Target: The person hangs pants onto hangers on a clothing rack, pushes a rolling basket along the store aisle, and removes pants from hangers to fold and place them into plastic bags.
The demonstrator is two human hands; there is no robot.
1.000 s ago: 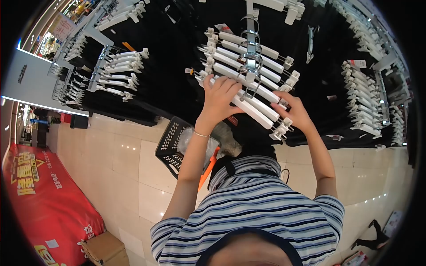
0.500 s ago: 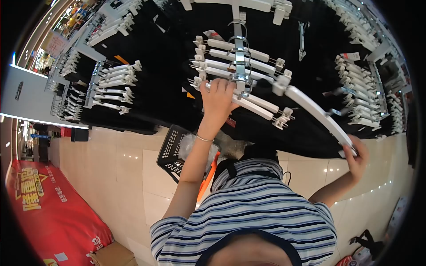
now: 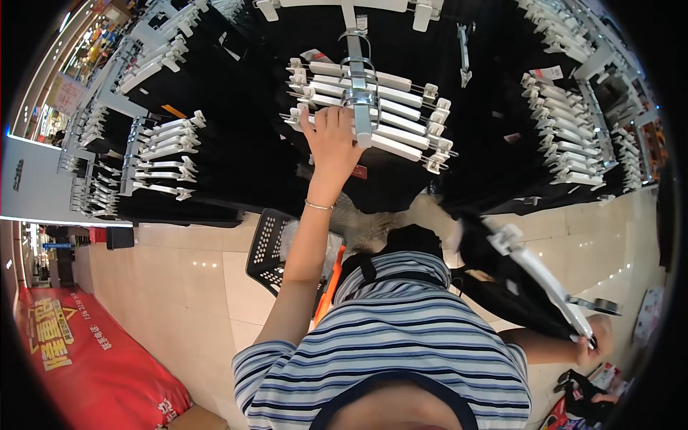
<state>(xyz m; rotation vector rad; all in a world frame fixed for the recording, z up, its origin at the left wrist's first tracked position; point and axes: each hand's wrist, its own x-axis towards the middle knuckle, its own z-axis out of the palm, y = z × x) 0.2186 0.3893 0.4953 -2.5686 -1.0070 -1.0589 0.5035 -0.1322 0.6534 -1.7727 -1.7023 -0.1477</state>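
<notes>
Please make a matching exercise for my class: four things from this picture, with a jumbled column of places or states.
Things
1. Left hand
2. Right hand
3. Basket
4. Cloth

Places or states
A. Black and perforated
B. Against a row of white hangers
C. Red, with yellow characters
D. Holding one white hanger apart from the row

Pairs: 1-B, 2-D, 3-A, 4-C

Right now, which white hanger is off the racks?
The white hanger gripped in the right hand, out at the person's side with black cloth along it; the other white hangers in view hang on racks.
</notes>
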